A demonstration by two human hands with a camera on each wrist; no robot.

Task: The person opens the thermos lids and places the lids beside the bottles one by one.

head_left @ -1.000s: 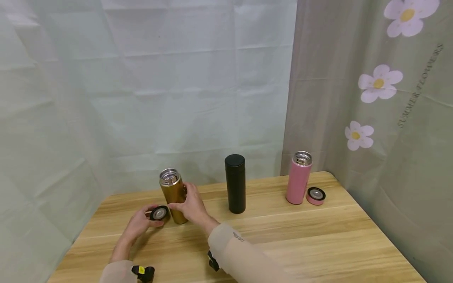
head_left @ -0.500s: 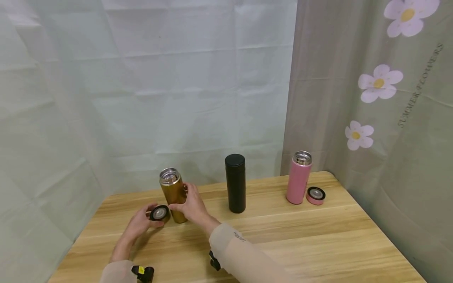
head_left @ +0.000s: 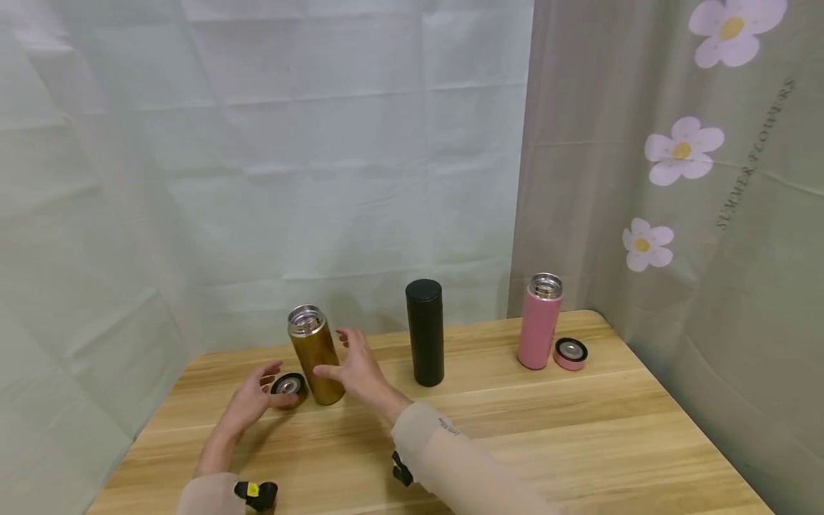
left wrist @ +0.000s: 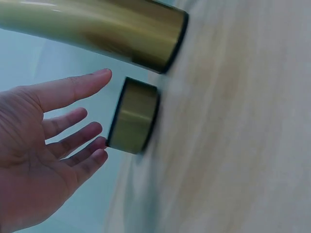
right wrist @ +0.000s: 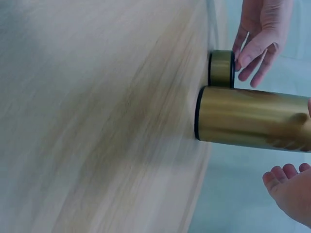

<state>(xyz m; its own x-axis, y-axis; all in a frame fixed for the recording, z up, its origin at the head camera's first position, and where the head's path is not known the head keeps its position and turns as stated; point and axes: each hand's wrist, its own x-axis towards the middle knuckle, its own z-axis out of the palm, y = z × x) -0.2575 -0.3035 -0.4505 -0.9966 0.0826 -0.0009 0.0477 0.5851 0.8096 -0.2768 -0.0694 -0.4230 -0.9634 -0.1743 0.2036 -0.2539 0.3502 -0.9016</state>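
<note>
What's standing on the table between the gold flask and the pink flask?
A capped black flask stands between the gold flask and the pink flask; the head view shows it.

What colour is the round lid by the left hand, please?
The lid is gold-sided, clearest in the left wrist view.

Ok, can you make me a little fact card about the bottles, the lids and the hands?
Open bottles: gold bottle, pink bottle
Closed bottle: black bottle, between those two
Loose lids: gold lid by the gold bottle, pink lid by the pink bottle
All standing on: wooden table
Left hand: beside the gold lid, fingers loose
Right hand: beside the gold bottle, fingers loose
</note>
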